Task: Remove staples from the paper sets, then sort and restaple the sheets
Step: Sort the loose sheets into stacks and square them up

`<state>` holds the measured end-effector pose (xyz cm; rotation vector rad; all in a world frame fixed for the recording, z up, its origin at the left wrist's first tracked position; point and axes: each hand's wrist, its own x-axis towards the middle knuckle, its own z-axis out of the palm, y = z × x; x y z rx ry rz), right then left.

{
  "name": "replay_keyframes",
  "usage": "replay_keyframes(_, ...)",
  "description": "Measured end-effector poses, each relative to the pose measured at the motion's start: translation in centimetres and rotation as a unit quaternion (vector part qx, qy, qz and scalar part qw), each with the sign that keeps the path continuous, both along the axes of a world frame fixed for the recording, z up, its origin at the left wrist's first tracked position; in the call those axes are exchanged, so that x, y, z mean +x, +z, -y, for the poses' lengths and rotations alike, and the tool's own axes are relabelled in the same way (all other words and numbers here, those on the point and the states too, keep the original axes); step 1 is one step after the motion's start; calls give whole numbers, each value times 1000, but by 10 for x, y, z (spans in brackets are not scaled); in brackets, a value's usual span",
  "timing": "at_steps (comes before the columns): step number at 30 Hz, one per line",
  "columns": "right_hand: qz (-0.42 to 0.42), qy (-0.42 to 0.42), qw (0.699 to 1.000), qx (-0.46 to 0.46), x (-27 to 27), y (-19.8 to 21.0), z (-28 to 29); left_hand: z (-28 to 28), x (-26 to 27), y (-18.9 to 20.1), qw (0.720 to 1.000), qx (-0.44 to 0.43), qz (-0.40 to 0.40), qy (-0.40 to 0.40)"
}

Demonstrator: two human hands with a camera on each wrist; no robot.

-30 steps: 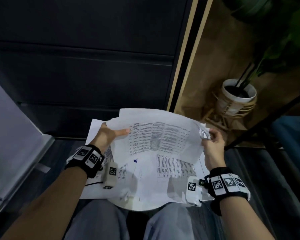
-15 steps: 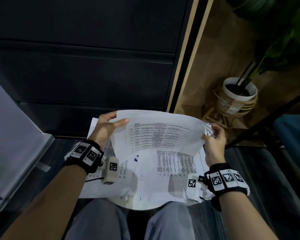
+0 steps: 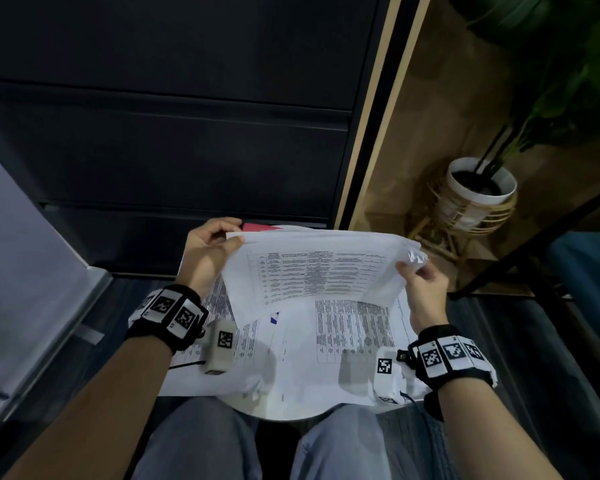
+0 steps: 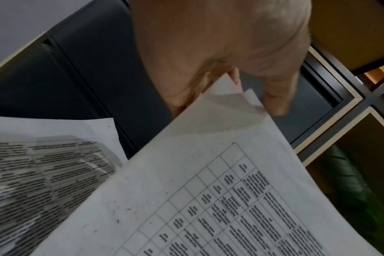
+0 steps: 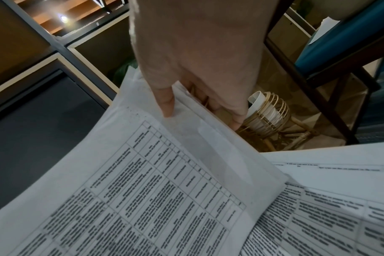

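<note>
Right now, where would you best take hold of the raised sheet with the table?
By its two far corners, one from each side, as the left hand and right hand pinch them: the raised sheet is limp and sags between them.

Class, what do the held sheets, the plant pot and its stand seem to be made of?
Held sheets: thin matte white paper; they bend and carry printed tables. Plant pot: probably glazed ceramic, smooth and white, possibly plastic. Stand: likely rattan or bamboo, with tan curved rods.

Table print on the sheets (image 3: 312,271) is unreadable.
</note>
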<state>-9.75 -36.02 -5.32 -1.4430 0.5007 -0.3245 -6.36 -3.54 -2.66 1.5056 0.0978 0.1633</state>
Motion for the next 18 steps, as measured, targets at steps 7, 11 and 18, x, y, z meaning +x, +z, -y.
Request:
replay_keyframes(7,-8,4,1000,19,2,-2,-7,0,-11,-22,993,69,-81,-54)
replay_keyframes(11,25,-4,999,30,2,4,-7,2,-13,-23,992,85,-93,-31)
replay_keyframes(18,14,-10,1000,21,-6,3,5,2,-19,2,995,14,-62,-78)
